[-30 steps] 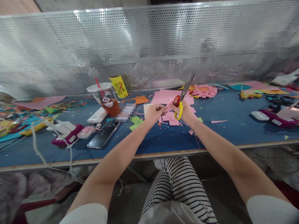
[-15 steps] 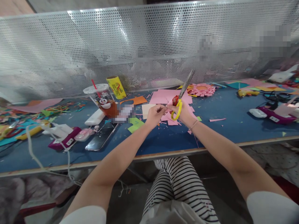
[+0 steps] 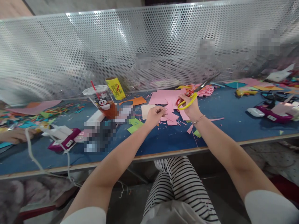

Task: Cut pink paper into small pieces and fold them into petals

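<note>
Red-and-yellow-handled scissors (image 3: 201, 87), aslant in midair

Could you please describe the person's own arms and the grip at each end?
Short, pale sleeves leave both forearms bare. The left grip and right grip are ungloved hands. A thin bracelet circles the right wrist; none shows on the left.

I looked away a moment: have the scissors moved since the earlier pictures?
Yes: judged against the pink paper flower, the scissors have swung rightward, blades now overlapping it in view.

Behind the plastic cup (image 3: 105, 102) stand a yellow packet (image 3: 116, 89) and a perforated panel (image 3: 116, 53); left of that cup lies a purple power strip (image 3: 70, 140), far right a glue gun (image 3: 245, 92).
</note>
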The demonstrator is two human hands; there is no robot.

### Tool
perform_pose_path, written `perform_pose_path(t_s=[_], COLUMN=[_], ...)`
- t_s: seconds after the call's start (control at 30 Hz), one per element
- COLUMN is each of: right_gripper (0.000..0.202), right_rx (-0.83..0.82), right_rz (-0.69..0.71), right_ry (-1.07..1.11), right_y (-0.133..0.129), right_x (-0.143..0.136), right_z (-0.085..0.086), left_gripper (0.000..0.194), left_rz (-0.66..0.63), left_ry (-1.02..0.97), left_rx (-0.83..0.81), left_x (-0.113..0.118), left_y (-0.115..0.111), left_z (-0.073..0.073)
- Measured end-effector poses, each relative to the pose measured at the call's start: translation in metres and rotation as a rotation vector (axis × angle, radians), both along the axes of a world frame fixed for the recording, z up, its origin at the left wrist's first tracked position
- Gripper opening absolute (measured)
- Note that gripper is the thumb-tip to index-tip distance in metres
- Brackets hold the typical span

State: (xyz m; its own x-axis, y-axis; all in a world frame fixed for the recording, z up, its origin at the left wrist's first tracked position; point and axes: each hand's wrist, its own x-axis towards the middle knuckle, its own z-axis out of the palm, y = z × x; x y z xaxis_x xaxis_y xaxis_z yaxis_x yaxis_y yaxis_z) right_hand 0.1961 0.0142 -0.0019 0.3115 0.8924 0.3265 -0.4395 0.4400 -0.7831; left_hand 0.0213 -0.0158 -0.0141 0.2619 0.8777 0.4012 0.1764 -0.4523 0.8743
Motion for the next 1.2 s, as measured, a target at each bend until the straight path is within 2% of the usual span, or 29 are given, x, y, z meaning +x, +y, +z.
perform_pose_path(t_s=[0.17,0.33,0.5,0.73,1.03,1.1,1.2], right_gripper=[0.036,0.038,0.037,0.033,0.028,0.027,0.028], right_rx=[-0.019,-0.051,0.052,0.082,0.126,0.141,0.16], right_rz=[0.067,0.229,0.13,0.093,0.056,0.093,0.145], right_ry=[-0.085,-0.346,-0.364,-0.276,-0.457,-0.518,-0.521], right_y=[0.003,-0.012,-0.027,-0.017,-0.025,-0.025,-0.022], right_x=[0.011,-0.014,-0.03,-0.026,-0.026,-0.027,-0.03], right_z=[-0.002,-0.007,-0.003,-0.012,-0.009,-0.011,-0.016], left_gripper=[0.026,0.026,0.023,0.021,0.03,0.033,0.036], left_rz=[0.01,-0.015,-0.027,-0.038,-0.179,-0.161,-0.044], left_ry=[-0.044,-0.079,-0.011,0.024,0.078,0.115,0.189], left_rx=[-0.005,0.001,0.037,0.023,-0.102,-0.069,0.067], left_x=[-0.002,0.0,0.0,-0.002,-0.004,-0.004,-0.003], left_y=[0.004,0.003,-0.003,-0.004,0.0,-0.001,0.0], left_z=[-0.001,-0.003,0.002,0.007,0.002,0.002,0.001])
